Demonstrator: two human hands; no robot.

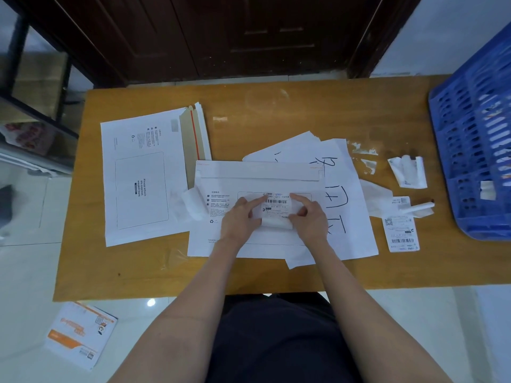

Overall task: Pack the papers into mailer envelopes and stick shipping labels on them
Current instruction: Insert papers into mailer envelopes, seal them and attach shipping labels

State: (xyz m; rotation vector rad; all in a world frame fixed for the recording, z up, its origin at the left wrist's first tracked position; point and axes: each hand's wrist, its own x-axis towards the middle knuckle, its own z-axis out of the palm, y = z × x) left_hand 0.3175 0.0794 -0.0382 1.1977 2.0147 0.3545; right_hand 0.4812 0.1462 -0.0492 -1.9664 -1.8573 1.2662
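Note:
A white mailer envelope [221, 239] lies flat in the middle of the wooden table [276, 275], its flap folded down. On its label box sits a shipping label [276, 204] with a barcode; the label's lower end curls up from its backing. My left hand [239, 219] presses the label's upper left corner with the index finger. My right hand [308, 215] presses the upper right and pinches the curled lower edge. Loose papers [343, 189] with large handwritten marks lie under and to the right of the envelope.
A stack of empty mailers [141, 175] lies at the left. Another label [402, 233], crumpled backing strips [409, 171] and a white pen-like stick [420, 208] lie at the right, beside a blue plastic crate [475, 134]. An orange-and-white envelope [80, 334] lies on the floor.

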